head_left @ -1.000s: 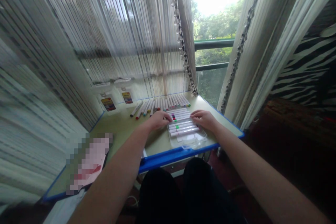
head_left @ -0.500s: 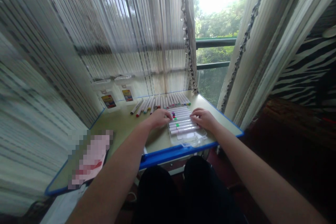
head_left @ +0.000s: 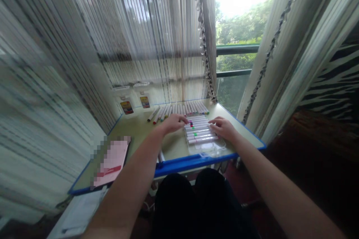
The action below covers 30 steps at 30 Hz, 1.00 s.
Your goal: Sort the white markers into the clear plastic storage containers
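Several white markers (head_left: 202, 131) lie side by side in a clear plastic case (head_left: 207, 150) near the table's front edge. A few show purple, red and green bands near their left ends. My left hand (head_left: 174, 123) is at the left ends of the upper markers, fingers bent and fingertips touching or very close to them. Across the row, my right hand (head_left: 224, 127) rests at the right ends, its fingers stretched and a little apart. Neither hand visibly lifts a marker. Behind them, a fan of loose markers (head_left: 193, 108) lies along the back of the table.
The pale table (head_left: 143, 134) has a blue rim. Two clear packages (head_left: 126, 99) with labels stand at its back left. A pink item (head_left: 113, 160), partly pixelated, lies on the left. One marker (head_left: 161, 156) sits by the front edge. Curtains (head_left: 157, 37) hang behind.
The whole view has shifted, so the table appears farther right. Against the markers, both hands stay at nearly the same places, with the right fingers slightly more stretched.
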Available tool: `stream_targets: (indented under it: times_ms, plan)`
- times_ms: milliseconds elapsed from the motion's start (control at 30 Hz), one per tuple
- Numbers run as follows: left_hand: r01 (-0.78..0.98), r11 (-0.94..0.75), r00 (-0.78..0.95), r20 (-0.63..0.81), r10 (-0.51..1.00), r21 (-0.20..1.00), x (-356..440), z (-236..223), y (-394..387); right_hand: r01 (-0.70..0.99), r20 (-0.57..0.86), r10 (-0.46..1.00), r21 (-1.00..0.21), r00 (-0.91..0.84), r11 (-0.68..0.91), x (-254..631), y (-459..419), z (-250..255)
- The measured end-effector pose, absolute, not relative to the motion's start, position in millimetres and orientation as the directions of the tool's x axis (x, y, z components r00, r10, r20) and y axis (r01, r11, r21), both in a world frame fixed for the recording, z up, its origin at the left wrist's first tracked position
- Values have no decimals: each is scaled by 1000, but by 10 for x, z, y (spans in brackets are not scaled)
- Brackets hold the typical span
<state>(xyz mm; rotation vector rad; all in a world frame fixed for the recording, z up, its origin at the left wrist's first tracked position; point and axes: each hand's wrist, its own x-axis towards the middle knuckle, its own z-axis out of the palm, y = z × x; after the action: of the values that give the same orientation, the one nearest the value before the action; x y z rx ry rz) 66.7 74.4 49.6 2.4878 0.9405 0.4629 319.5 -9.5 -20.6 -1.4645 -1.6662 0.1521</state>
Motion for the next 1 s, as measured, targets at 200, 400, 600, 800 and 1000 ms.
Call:
stream_targets:
  times_ms: [200, 400, 600, 800, 1000]
  plan:
    - [495, -482, 581, 137, 802, 723, 194, 853, 730, 763, 539, 821, -445, -189, 468, 2477, -541, 244]
    - [670, -453, 329, 311, 892, 588, -207, 444, 508, 820, 308, 871, -322, -382, 473, 1176, -867, 220]
    - [695, -429, 261, 353, 898, 577, -310, -21, 155, 847, 339, 878, -296, -339, 441, 1073, -706, -103]
    - [705, -425, 262, 348, 900, 567, -236, -25, 131, 869, 439, 875, -329, -206, 370, 1090, -746, -200]
    - [633, -598, 352, 505, 788, 492, -154, 62, 84, 870, 610, 783, -313, -124, 382, 1334, -729, 3]
